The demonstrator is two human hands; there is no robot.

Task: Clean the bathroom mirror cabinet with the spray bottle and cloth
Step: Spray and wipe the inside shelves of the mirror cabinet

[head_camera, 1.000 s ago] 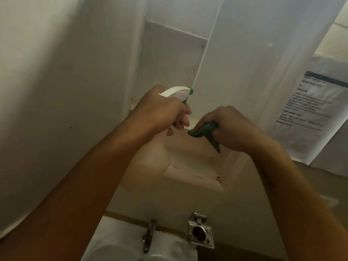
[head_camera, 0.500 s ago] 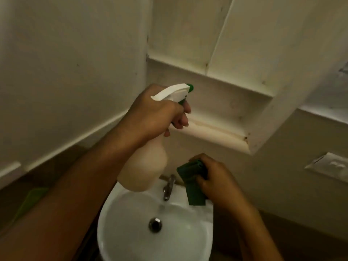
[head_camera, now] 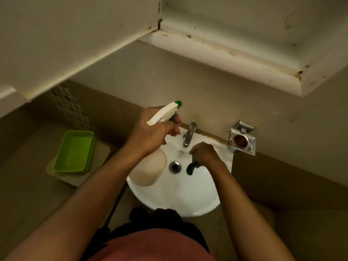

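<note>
No text, label, brand, number or sign can be read anywhere in the frame. The spray bottle (head_camera: pixel 150 162) at centre is seen with a plain pale body (no printing can be made out on it), and the green tray (head_camera: pixel 74 151) at left and the metal fitting (head_camera: pixel 242 141) at right are likewise unmarked.

White basin (head_camera: pixel 188 200) with tap (head_camera: pixel 189 135) and drain (head_camera: pixel 175 166), green tray (head_camera: pixel 74 152) at left, metal wall fitting (head_camera: pixel 242 141)
</note>
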